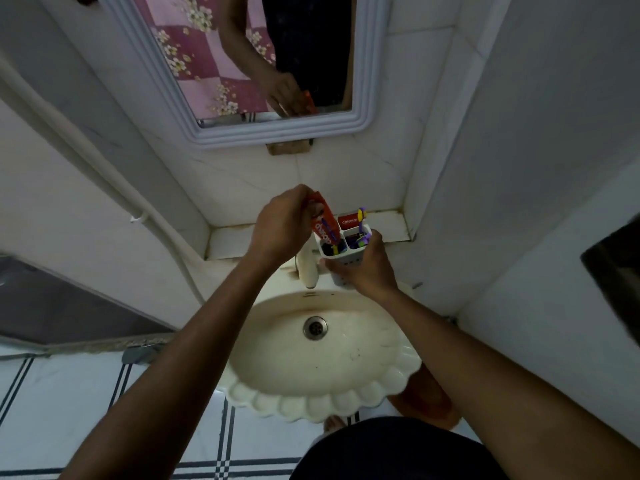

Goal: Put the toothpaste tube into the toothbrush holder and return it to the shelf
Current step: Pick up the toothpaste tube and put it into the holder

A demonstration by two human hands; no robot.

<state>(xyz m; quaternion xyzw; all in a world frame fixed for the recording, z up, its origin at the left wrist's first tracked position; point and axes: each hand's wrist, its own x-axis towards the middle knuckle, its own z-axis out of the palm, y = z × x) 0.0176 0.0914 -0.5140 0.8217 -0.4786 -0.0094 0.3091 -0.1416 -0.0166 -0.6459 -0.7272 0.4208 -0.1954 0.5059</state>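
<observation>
My left hand [280, 226] grips the top end of a red toothpaste tube [325, 223], which stands tilted with its lower end inside the left compartment of the white toothbrush holder [346, 261]. My right hand [367, 268] is wrapped around the holder's lower right side and holds it in the air above the back of the sink, just in front of the tiled shelf [235, 239]. A second red tube marked Colgate [349, 220] and a purple and yellow toothbrush [362, 223] stand in the holder's other compartments.
A cream faucet [307, 268] rises just left of the holder. Below lies the scalloped cream sink [277, 400] with its drain [315, 327]. A framed mirror [360, 109] hangs above the shelf. A white pipe [104, 174] runs down the left wall.
</observation>
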